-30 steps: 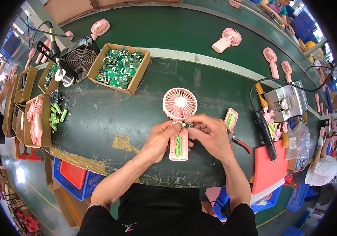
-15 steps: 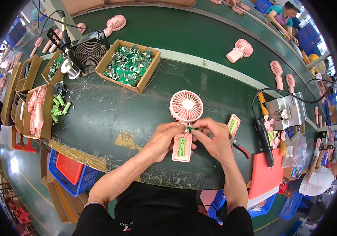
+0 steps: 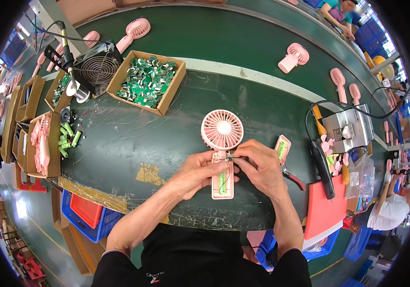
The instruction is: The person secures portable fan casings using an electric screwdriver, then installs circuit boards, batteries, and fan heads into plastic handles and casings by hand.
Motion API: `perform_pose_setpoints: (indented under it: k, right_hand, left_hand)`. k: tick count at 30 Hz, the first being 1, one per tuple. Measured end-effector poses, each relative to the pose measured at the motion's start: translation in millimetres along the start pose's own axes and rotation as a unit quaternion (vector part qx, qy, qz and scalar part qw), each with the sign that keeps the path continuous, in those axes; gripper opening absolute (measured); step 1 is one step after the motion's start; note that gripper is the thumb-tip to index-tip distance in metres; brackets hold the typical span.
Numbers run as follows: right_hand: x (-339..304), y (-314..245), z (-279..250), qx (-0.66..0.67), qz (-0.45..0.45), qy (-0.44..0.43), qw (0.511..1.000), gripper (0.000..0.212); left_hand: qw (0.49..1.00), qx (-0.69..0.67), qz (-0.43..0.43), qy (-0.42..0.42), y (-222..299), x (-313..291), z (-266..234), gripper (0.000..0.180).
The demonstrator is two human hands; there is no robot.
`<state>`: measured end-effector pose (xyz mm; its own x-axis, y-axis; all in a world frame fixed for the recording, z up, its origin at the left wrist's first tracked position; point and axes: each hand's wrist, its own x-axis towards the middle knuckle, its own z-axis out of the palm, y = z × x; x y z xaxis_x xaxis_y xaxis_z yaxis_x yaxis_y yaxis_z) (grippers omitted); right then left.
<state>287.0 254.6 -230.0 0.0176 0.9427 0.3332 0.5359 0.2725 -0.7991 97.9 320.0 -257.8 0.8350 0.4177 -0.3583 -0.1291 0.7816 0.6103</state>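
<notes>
A green bench (image 3: 109,167), worn and scuffed along its near edge, fills the middle of a busy workshop; a blue basket (image 3: 102,225) stands below it at the left.

Over the near part of the bench, both hands meet at a pink fan (image 3: 223,126), its head pointing away and its handle opened to show a green battery (image 3: 222,184) and a thin dark wire. The left hand (image 3: 195,174) grips the handle near the neck, thumb across the top. The right hand (image 3: 262,167) has thumb and forefinger pinched together on a small board (image 3: 230,157) at the handle's upper right; the fingertips hide much of it.

The step in hand looks like seating that board beneath the neck. The next move seems to call for a steady left grip and light fingertip pressure, with the wire kept from being trapped.

Just right of the hands lie another battery-fitted shell (image 3: 287,145) and red-handled pliers (image 3: 295,180), then a black driver (image 3: 324,167). Farther off at the left are loose cells (image 3: 65,143), a box of circuit boards (image 3: 172,95) and a blower (image 3: 97,69). Beyond, a green belt (image 3: 224,38) carries finished-looking fans (image 3: 298,53), and a co-worker (image 3: 341,16) sits past it.
</notes>
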Motion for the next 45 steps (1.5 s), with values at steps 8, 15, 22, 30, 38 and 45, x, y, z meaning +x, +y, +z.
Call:
perform_pose_setpoints:
  k: [8, 15, 22, 30, 38, 45]
  right_hand:
    - [-2.9, -12.5, 0.1, -0.080, -0.060, -0.043, 0.994, 0.012]
    - [-4.8, -10.4, 12.2, -0.072, -0.044, -0.007, 0.996, 0.014]
    - [-8.4, -8.6, 24.7, -0.087, -0.063, 0.040, 0.993, 0.018]
    - [-7.0, -8.7, 28.9, -0.013, -0.021, 0.062, 0.998, 0.017]
    - [-7.8, -2.2, 29.3, -0.025, -0.019, 0.056, 0.998, 0.018]
    - [-9.2, 0.7, 33.6, -0.057, -0.054, 0.068, 0.995, 0.019]
  left_hand:
    - [0.999, 0.016, 0.009, 0.027, 1.9, -2.1, 7.7, 0.034]
    - [0.996, 0.037, 0.045, 0.063, -3.5, -1.8, 9.3, 0.030]
    - [0.989, 0.070, 0.088, 0.093, -13.6, -0.8, 6.6, 0.031]
    - [0.981, 0.127, 0.101, 0.103, -10.8, -4.8, 10.9, 0.031]
    - [0.988, 0.084, 0.101, 0.087, -7.9, -8.4, 11.2, 0.034]
    - [0.980, 0.141, 0.110, 0.087, -9.8, -8.9, 7.7, 0.033]
